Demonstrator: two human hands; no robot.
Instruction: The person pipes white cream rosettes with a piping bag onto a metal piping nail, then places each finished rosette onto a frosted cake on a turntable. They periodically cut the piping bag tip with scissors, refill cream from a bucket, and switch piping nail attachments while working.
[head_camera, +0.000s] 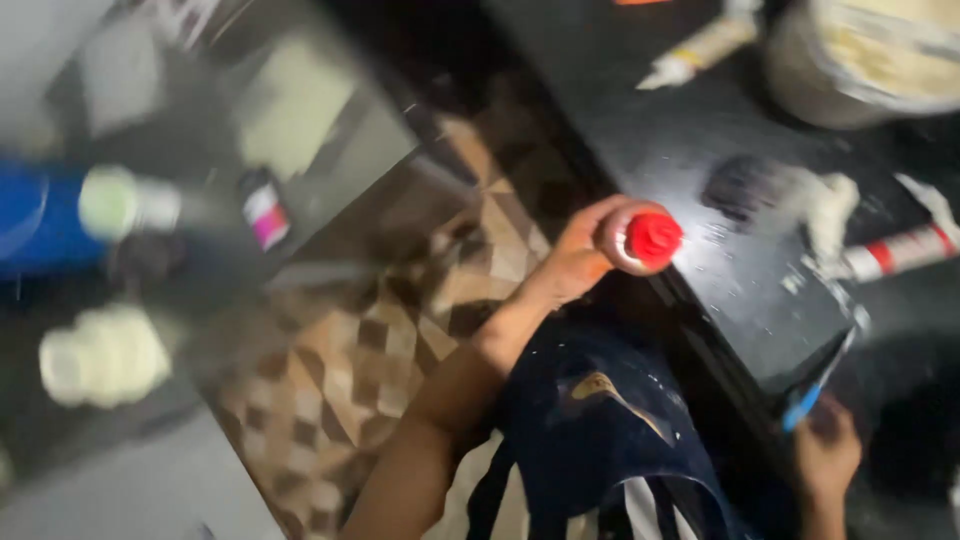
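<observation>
1. Two hands work at the dark table (700, 150) edge.
2. Left hand (580, 255) wraps a red-capped bottle (640, 238), lifted off the table.
3. Right hand (825, 450) pinches a blue-handled scraper (822, 385), blade toward the table edge.

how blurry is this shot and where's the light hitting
Head view: motion blur smears the whole left side, so the blue container and pale round thing are soft; the left hand with its red-capped bottle is sharper and brightly lit; the right hand sits in shadow; the dark counter shows faint glare.
</observation>
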